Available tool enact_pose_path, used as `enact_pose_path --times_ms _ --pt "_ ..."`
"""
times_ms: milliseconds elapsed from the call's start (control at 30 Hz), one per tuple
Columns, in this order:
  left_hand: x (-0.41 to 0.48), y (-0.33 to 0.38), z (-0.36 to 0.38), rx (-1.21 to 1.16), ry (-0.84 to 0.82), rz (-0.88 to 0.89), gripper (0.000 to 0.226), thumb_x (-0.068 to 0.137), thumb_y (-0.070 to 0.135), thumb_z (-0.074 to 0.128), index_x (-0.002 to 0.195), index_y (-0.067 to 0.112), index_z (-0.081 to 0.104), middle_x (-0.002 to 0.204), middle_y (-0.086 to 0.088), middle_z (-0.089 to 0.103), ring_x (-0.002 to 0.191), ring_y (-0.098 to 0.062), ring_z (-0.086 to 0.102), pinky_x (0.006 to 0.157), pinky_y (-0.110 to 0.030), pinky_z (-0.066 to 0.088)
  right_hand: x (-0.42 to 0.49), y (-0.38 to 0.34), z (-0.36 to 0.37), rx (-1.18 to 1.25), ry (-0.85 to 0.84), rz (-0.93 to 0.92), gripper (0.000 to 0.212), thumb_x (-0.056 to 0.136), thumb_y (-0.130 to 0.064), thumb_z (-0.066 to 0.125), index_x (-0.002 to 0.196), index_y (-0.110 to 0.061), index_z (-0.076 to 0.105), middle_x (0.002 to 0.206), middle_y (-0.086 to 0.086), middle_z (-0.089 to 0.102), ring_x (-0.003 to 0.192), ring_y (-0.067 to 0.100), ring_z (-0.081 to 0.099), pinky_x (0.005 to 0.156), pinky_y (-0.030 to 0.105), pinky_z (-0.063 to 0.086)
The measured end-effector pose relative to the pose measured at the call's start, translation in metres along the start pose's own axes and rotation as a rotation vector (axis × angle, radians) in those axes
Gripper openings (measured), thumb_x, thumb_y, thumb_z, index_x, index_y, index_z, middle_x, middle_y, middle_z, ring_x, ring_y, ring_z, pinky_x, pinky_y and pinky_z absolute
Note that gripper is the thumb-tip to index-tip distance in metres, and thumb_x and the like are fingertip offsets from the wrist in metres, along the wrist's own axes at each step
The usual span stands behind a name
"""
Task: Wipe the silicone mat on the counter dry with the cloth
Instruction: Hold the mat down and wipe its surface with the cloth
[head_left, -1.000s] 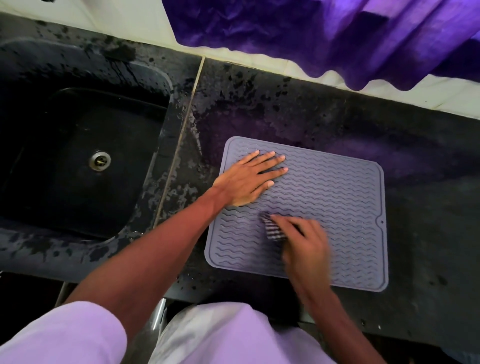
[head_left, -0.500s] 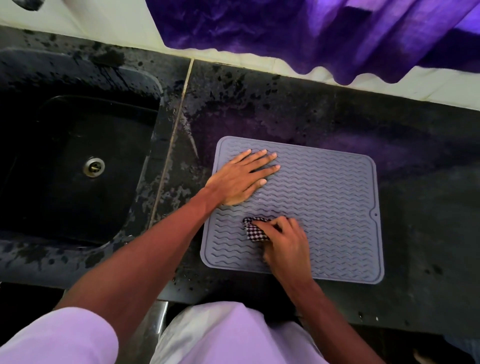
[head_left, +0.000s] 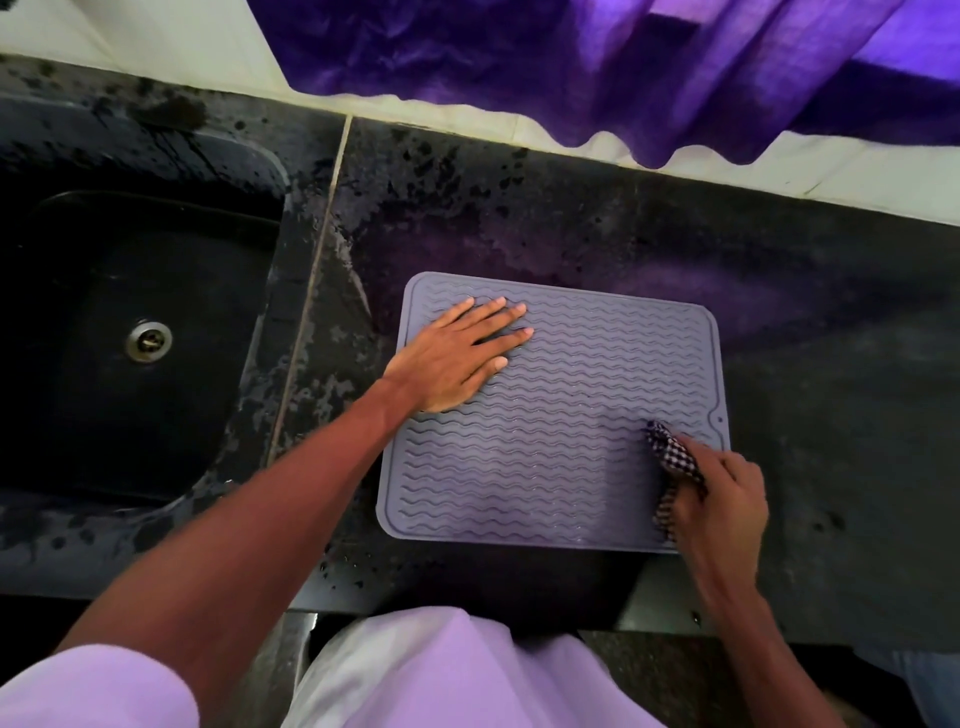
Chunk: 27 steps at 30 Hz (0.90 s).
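A grey silicone mat (head_left: 571, 415) with wavy ridges lies flat on the dark counter (head_left: 831, 364). My left hand (head_left: 457, 353) rests palm down on the mat's upper left part, fingers spread and flat. My right hand (head_left: 722, 499) is at the mat's lower right edge, closed around a bunched black-and-white checked cloth (head_left: 672, 457). The cloth pokes out above my fingers and touches the mat near its right rim.
A black sink (head_left: 130, 332) with a metal drain sits to the left of the mat. The counter around the sink is spotted with water. A purple curtain (head_left: 623, 67) hangs over the white wall at the back. The counter's front edge runs just below the mat.
My right hand has swept the cloth from the mat's lower middle across to its right edge. My left hand stays pressed on the mat's upper left.
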<state>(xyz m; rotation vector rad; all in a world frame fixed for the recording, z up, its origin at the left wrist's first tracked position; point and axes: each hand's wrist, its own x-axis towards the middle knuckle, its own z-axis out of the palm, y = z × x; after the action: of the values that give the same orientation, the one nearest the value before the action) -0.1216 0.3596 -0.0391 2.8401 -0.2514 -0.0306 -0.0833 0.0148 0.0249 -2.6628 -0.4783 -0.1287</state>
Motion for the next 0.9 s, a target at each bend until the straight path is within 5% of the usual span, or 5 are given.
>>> enact_pose_path --times_ms 100,333,600,900 --pt "0.000 0.000 -0.001 -0.013 -0.009 -0.003 0.054 0.110 0.041 0.014 0.162 0.029 0.020 0.171 0.003 0.010 0.158 -0.016 0.002 0.129 -0.041 0.000 0.001 -0.031 0.006 0.096 0.008 -0.127 0.054 0.069 0.007 0.048 0.114 -0.011 0.071 0.095 0.005 0.066 0.087 0.023 0.052 0.078 0.029 0.039" --pt "0.000 -0.001 -0.003 -0.012 -0.009 0.006 0.055 0.107 0.032 0.020 0.162 0.027 0.021 0.170 0.002 0.014 0.158 -0.018 0.007 0.128 -0.040 0.003 -0.019 -0.143 0.068 0.216 -0.273 -0.528 0.050 0.066 0.006 0.052 0.109 -0.014 0.070 0.101 0.005 0.065 0.089 0.027 0.056 0.075 0.038 0.047" --pt "-0.001 -0.003 -0.001 0.004 0.026 0.024 0.053 0.109 0.032 0.021 0.162 0.026 0.024 0.170 0.000 0.015 0.158 -0.019 0.009 0.128 -0.040 0.004 -0.030 -0.142 0.076 0.112 -0.250 -0.526 0.043 0.070 -0.006 0.047 0.105 -0.018 0.070 0.101 0.000 0.066 0.095 0.024 0.058 0.082 0.036 0.049" --pt "-0.002 -0.002 -0.002 0.016 0.023 0.029 0.053 0.109 0.031 0.022 0.162 0.024 0.023 0.170 0.000 0.014 0.158 -0.019 0.008 0.129 -0.043 0.007 -0.009 -0.059 0.045 -0.029 -0.281 -0.413 0.054 0.061 -0.008 0.043 0.107 -0.013 0.070 0.107 0.002 0.067 0.101 0.028 0.059 0.088 0.043 0.049"
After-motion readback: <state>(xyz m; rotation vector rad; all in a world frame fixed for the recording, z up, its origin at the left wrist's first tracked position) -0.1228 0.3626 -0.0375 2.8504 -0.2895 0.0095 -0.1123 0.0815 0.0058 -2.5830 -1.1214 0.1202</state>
